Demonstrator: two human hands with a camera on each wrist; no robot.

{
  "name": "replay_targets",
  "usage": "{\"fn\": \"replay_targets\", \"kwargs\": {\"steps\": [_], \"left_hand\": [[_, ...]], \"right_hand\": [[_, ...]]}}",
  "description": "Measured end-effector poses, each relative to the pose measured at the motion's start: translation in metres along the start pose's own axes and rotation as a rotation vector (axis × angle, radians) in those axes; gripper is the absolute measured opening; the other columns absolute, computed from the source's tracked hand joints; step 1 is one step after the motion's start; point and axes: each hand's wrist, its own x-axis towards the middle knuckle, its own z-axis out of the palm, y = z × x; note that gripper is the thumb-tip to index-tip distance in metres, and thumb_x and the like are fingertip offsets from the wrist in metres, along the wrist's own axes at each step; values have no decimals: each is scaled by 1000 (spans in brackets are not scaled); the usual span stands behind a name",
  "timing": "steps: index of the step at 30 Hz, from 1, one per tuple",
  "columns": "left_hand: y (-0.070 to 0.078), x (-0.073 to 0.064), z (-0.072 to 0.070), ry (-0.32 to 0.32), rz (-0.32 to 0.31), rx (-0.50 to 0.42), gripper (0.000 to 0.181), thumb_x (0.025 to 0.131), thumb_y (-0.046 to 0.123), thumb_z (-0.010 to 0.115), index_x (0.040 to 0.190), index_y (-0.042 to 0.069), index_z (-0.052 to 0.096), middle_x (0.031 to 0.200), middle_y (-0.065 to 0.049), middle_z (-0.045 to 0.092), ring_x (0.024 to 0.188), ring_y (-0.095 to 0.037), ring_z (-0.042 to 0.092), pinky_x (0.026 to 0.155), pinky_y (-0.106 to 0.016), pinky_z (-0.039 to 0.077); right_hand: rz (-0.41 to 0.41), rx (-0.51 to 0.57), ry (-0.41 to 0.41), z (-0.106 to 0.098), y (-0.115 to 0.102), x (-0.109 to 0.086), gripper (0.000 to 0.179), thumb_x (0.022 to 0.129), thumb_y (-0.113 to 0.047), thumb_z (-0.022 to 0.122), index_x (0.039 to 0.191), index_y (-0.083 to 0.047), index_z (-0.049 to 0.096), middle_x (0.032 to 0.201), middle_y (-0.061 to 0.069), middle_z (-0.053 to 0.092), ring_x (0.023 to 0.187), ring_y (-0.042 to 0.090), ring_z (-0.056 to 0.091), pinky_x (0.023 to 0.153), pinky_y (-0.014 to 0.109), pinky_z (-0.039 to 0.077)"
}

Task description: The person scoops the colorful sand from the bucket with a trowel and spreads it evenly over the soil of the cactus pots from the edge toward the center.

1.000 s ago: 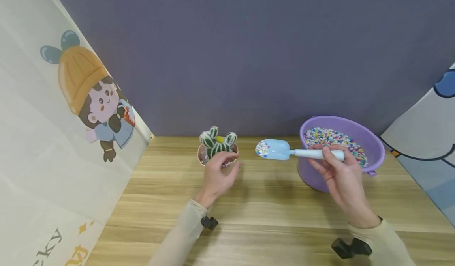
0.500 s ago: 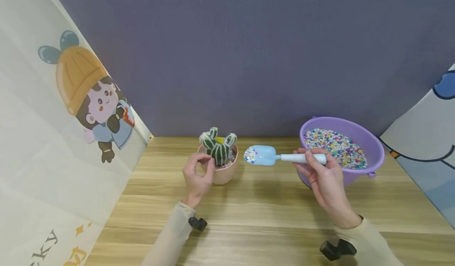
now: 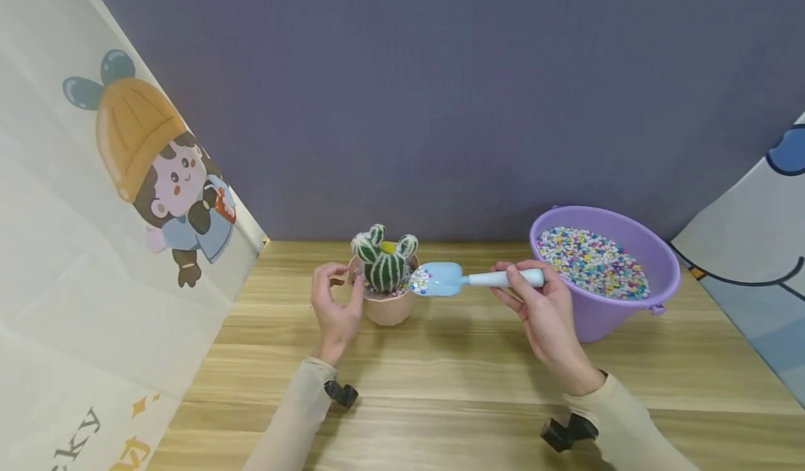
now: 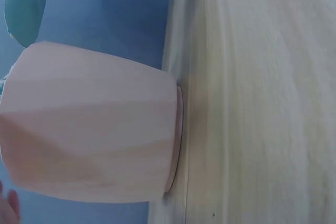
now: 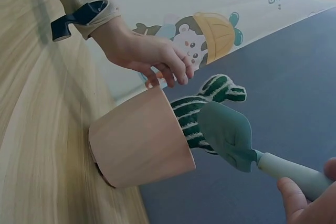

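My right hand [image 3: 548, 321] holds a light blue garden trowel [image 3: 443, 279] by its white handle, blade level and pointing left. Small multicoloured beads [image 3: 420, 280] lie at the blade's tip. That tip overlaps the right rim of a pale pink pot [image 3: 388, 312] in the head view; the right wrist view puts the blade [image 5: 226, 135] beside the cactus, past the rim. A green-and-white knitted cactus [image 3: 385, 274] with a yellow top stands in the pot among beads. Loosely curved, the fingers of my left hand [image 3: 336, 317] are close by the pot's left rim, holding nothing.
A purple bucket [image 3: 604, 314] filled with multicoloured beads [image 3: 591, 261] stands to the right. Behind the wooden table [image 3: 402, 408] rises a dark grey-blue panel [image 3: 440, 107]. A cartoon-printed white wall [image 3: 38, 247] borders the left, another printed panel the right.
The trowel in my right hand has moved left, from beside the bucket to the pot's rim. My left hand has shifted left from in front of the cactus to the pot's left side.
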Motion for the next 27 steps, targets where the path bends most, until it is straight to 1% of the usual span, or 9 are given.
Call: {"fn": "replay_targets", "kwargs": {"steps": [3, 6, 7, 8, 14, 19, 22, 24, 27], "left_hand": [[-2, -1, -3, -79, -76, 16, 44, 85, -3, 76, 125, -11, 61, 121, -28, 62, 111, -44, 57, 88, -52, 51], [-4, -1, -5, -162, -166, 44, 61, 87, 7, 78, 142, -4, 54, 136, -22, 60, 122, -44, 57, 97, -54, 51], [-10, -2, -6, -183, -186, 62, 65, 88, 10, 78, 146, 0, 52, 140, -19, 59, 125, -42, 57, 99, -52, 51], [-9, -2, -6, -200, -200, 77, 68, 88, 11, 78, 149, 0, 50, 143, -20, 58, 128, -41, 56, 101, -52, 52], [-11, -1, -10, -313, -237, 143, 78, 90, 20, 80, 156, 0, 44, 152, -24, 53, 138, -42, 52, 109, -57, 53], [-13, -3, -13, -419, -278, 200, 86, 93, 31, 78, 164, 4, 37, 165, -20, 43, 149, -41, 45, 120, -59, 46], [-13, -2, -14, -462, -293, 218, 88, 95, 35, 77, 166, 4, 33, 170, -20, 38, 153, -41, 42, 123, -58, 42], [-14, -1, -15, -481, -294, 219, 89, 95, 36, 76, 166, 4, 33, 170, -20, 38, 153, -40, 42, 123, -58, 42], [-14, 1, -16, -518, -308, 222, 92, 95, 40, 77, 168, 8, 30, 172, -16, 35, 155, -38, 40, 124, -57, 42]], "right_hand": [[10, -17, 13, 3, 2, 2, 6, 105, -5, 64, 106, -9, 60, 104, 3, 80, 104, 15, 79, 93, 32, 64], [24, -36, 20, 5, 4, 4, 6, 105, -6, 64, 107, -9, 59, 104, 1, 80, 104, 14, 78, 94, 32, 63], [28, -45, 24, 5, 5, 4, 7, 105, -6, 65, 107, -9, 59, 104, 0, 80, 103, 14, 78, 94, 31, 63], [31, -54, 26, 6, 6, 5, 7, 105, -6, 65, 107, -9, 59, 104, 0, 80, 104, 13, 78, 94, 31, 63], [37, -114, 29, 12, 11, 8, 9, 104, -6, 66, 108, -9, 59, 104, -2, 80, 104, 13, 78, 93, 30, 64], [39, -153, 9, 14, 14, 9, 11, 104, -5, 67, 109, -8, 58, 103, -3, 80, 105, 14, 78, 93, 31, 64], [31, -165, -1, 16, 15, 9, 11, 104, -6, 68, 110, -8, 58, 103, -3, 80, 106, 14, 78, 92, 31, 64], [22, -173, -5, 17, 15, 10, 12, 104, -7, 68, 110, -7, 58, 103, -3, 80, 105, 13, 78, 91, 31, 65], [8, -196, -14, 18, 14, 12, 14, 103, -9, 69, 111, -6, 58, 103, -3, 81, 105, 12, 78, 91, 31, 65]]}}
